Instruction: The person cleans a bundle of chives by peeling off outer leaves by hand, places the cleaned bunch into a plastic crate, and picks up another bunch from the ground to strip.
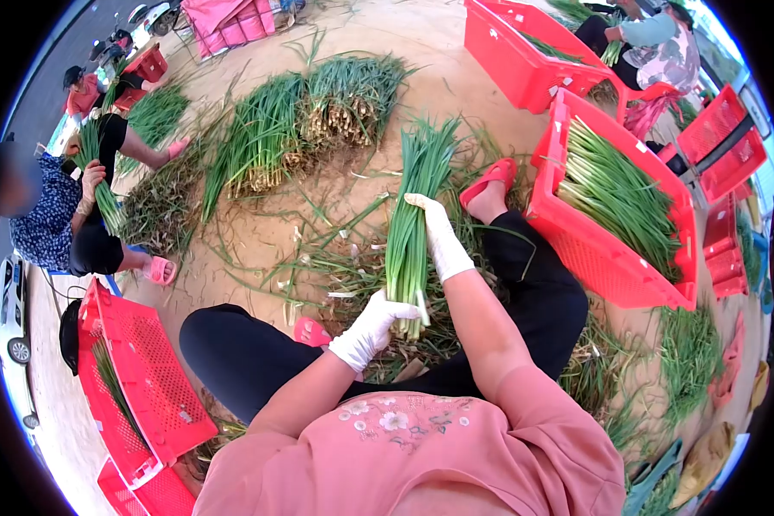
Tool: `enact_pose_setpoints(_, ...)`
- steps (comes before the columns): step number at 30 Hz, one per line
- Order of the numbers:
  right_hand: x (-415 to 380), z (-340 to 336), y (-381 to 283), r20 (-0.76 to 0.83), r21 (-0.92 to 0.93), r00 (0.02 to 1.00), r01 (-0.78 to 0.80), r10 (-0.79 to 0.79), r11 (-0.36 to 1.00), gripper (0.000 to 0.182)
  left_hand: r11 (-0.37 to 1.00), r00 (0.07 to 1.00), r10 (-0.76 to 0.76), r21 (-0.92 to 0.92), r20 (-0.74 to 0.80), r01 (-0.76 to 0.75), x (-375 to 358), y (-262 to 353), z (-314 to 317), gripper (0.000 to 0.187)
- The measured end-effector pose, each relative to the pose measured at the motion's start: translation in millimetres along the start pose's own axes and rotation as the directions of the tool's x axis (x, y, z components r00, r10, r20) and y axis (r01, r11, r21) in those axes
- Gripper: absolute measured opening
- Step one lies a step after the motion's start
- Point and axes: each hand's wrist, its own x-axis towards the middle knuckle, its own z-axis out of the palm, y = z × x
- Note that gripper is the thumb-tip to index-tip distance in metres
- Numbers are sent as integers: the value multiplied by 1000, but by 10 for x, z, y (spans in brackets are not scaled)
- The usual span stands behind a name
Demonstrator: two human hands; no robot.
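A long bunch of scallions (411, 245) is held upright in front of me, leaves pointing away and pale stem ends toward my lap. My left hand (371, 331), in a white glove, is closed around the lower stems, thumb across them. My right hand (437, 234), also gloved, grips the bunch higher up from its right side. One pale stem end sticks out a little at the bottom right. Below the bunch, loose leaves and trimmings (344, 275) litter the ground between my legs.
Beyond my feet lie piled scallions (344, 99) with roots facing me. A red crate (615, 206) of scallions stands right, another red crate (150, 378) at left. A seated person (56, 206) at left holds a bunch; other people sit farther back.
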Motion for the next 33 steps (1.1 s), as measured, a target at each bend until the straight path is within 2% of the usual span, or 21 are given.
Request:
enact_pose_setpoints(1,143,-65,84,-14,-17,1000,-3,3,1000,28,1000,1000,2,-5,0,-2,25,2,-34,45)
enact_pose_setpoints(4,-48,67,97,-73,70,995,-57,62,996,41,998,1000,-28,-64,-6,28,220,-104,-234,36)
enact_pose_setpoints(5,-18,-71,198,16,66,999,-41,40,997,53,994,997,-73,-89,-30,70,328,-175,-332,33)
enact_pose_setpoints(6,-101,-142,287,77,136,991,-118,109,984,56,988,992,-115,-112,-52,108,435,-229,-430,30)
enact_pose_setpoints(8,-331,-204,484,-5,78,980,-198,199,977,58,953,952,-286,-138,-106,271,655,-373,-668,23)
enact_pose_setpoints(10,-517,-245,677,-146,19,890,-434,431,901,58,929,927,-343,-197,-152,312,803,-582,-877,19)
enact_pose_setpoints(13,-678,-331,860,-156,69,900,-402,408,913,54,929,912,-361,-160,-197,333,713,-564,-768,18)
enact_pose_setpoints(15,-777,-286,834,-150,140,891,-410,428,901,51,971,945,-237,-37,-224,234,692,-577,-700,22)
enact_pose_setpoints(16,-808,-254,790,-160,48,875,-455,457,889,51,985,955,-153,40,-253,169,666,-587,-655,25)
enact_pose_setpoints(17,-821,-221,747,-173,-47,859,-496,482,867,52,963,968,-8,259,-253,76,600,-565,-591,27)
enact_pose_setpoints(18,-774,-232,784,-154,-136,857,-512,492,848,55,865,966,131,502,-223,-2,651,-666,-638,38)
enact_pose_setpoints(20,-612,-320,1041,-235,-413,913,-405,334,816,56,518,946,157,839,-285,167,640,-641,-577,56)
enact_pose_setpoints(21,-599,-253,1074,-303,-401,910,-390,281,829,35,385,948,133,897,-288,218,587,-534,-444,73)
enact_pose_setpoints(24,-648,-221,1049,-221,15,916,-340,335,940,25,243,907,346,957,-241,162,504,-555,-252,98)
enact_pose_setpoints(25,-650,-223,1012,-220,8,918,-335,329,942,25,245,905,352,957,-237,156,539,-604,-288,98)
enact_pose_setpoints(27,-892,23,843,-240,-108,961,-168,139,980,23,746,850,424,653,-311,-133,538,-659,-371,90)
enact_pose_setpoints(28,-911,46,856,-239,-110,961,-167,138,980,23,746,850,426,653,-311,-135,502,-602,-404,90)
enact_pose_setpoints(30,-955,131,852,-182,-276,966,131,-186,952,28,930,993,6,366,-117,38,270,-226,-286,74)
enact_pose_setpoints(31,-1005,147,768,-191,-262,970,94,-147,961,32,936,985,9,347,-173,52,270,-218,-276,54)
enact_pose_setpoints(32,-1078,205,656,-201,-247,974,56,-108,967,36,935,985,15,350,-170,46,278,-224,-297,54)
enact_pose_setpoints(33,-1121,218,561,-115,-88,993,13,-23,996,39,958,989,26,285,-146,17,299,-237,-323,51)
